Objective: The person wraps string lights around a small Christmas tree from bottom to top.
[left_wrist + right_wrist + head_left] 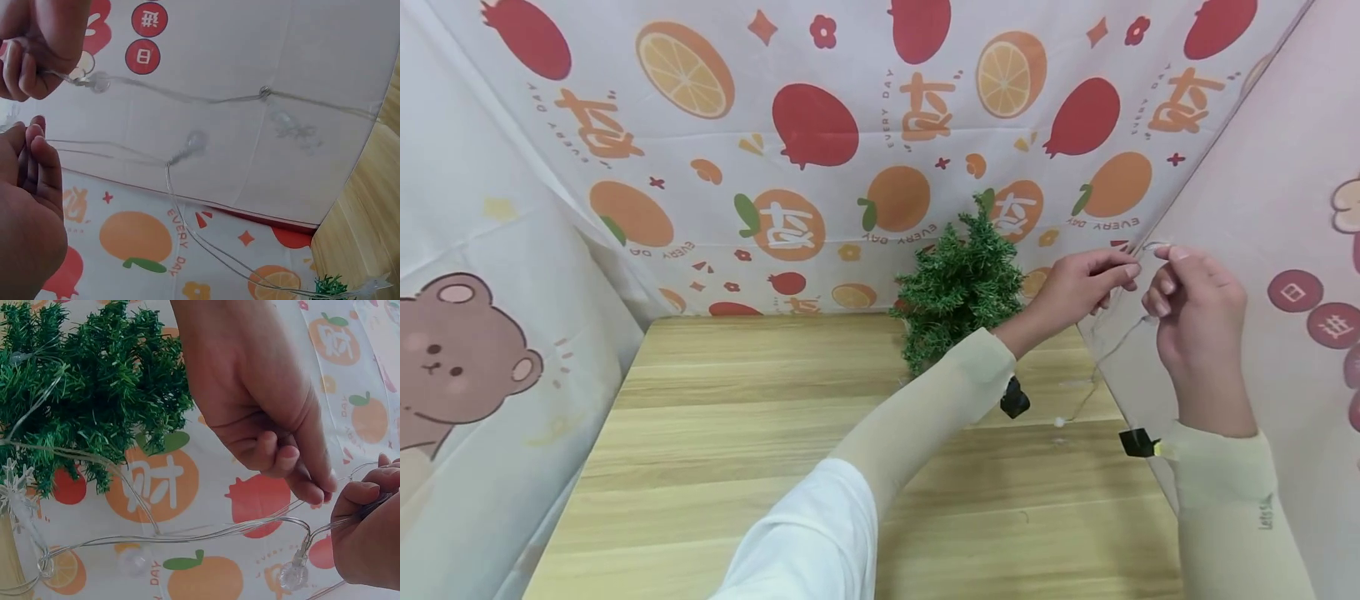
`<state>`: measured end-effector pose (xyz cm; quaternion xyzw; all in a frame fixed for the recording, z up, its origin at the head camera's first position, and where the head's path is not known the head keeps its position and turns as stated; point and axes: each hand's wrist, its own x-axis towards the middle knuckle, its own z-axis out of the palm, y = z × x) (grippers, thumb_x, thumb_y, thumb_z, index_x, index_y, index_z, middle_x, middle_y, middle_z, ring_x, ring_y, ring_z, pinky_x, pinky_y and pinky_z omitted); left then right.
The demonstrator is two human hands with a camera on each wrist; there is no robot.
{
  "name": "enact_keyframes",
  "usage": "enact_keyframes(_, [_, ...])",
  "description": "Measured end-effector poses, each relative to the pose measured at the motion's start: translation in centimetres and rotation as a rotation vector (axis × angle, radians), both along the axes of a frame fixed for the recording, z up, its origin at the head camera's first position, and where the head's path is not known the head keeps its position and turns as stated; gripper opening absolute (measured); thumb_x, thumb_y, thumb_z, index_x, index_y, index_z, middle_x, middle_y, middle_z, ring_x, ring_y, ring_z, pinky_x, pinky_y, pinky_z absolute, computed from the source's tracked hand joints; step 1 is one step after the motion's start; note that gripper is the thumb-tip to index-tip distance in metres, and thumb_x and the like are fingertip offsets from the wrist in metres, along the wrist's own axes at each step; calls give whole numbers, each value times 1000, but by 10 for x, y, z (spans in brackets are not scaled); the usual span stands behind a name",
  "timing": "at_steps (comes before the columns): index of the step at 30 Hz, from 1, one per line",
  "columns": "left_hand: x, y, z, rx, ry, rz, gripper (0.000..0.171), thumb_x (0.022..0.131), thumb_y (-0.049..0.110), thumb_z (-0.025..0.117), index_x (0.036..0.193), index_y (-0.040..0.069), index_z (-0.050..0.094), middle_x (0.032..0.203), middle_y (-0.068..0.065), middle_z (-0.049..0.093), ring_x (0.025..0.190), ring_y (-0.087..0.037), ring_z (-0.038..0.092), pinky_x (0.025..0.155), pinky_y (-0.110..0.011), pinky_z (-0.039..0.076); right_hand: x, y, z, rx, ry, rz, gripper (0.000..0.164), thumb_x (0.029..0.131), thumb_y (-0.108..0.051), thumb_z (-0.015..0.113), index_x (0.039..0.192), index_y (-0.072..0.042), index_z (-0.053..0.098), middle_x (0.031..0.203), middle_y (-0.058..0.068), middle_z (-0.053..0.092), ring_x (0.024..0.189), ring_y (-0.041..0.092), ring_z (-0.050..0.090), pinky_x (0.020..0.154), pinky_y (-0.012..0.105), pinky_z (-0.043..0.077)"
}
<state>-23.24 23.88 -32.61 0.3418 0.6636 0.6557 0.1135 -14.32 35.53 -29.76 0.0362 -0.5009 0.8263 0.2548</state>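
Observation:
A string light (1097,367) of thin clear wire hangs between and below my hands at the table's right side. Thumb and fingertips of my left hand (1078,287) pinch the wire. To its right, my raised right hand (1198,321) grips another stretch with curled fingers. Clear round bulbs (195,142) and a clear shaped pendant (294,131) dangle from the wire in the left wrist view. In the right wrist view, wire also lies across a small green artificial Christmas tree (94,387), with a clear snowflake pendant (15,490) beside it. My left forearm hides part of the tree.
The wood-grain table (737,433) ends at a fruit-print cloth (820,192) behind. Pale cloth walls stand at left and right, the left one printed with a bear (467,350). Black wrist cameras (1015,400) sit at both wrists.

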Motion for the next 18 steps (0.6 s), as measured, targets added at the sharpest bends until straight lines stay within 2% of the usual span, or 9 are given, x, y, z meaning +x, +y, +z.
enact_keyframes(5, [-10, 0, 4, 70, -65, 5, 21, 104, 21, 58, 114, 9, 72, 84, 2, 69, 56, -15, 50, 50, -27, 45, -1, -7, -2, -7, 1, -6, 22, 95, -10, 71, 97, 12, 67, 64, 9, 49, 49, 18, 39, 44, 25, 34])
enact_keyframes(11, [-28, -8, 15, 167, -105, 63, 19, 102, 20, 61, 112, 7, 72, 88, -1, 72, 56, -14, 51, 51, -23, 43, -3, -16, -5, 52, -31, -1, 24, 95, -12, 71, 99, 11, 69, 65, 9, 54, 50, 19, 43, 44, 24, 42])
enact_keyframes(16, [-38, -19, 30, 186, -100, 39, 19, 103, 19, 60, 111, 5, 71, 93, -6, 73, 59, -16, 52, 53, -22, 45, -4, -19, -7, 66, -49, -7, 25, 95, -11, 70, 101, 12, 69, 65, 9, 58, 49, 19, 47, 46, 24, 46])
enact_keyframes(18, [-41, -22, 37, 166, -95, 39, 19, 103, 19, 60, 110, 6, 71, 93, -4, 73, 60, -15, 52, 53, -22, 45, -4, -20, -8, 73, -58, -4, 25, 96, -11, 70, 102, 13, 69, 65, 9, 58, 49, 19, 48, 46, 23, 46])
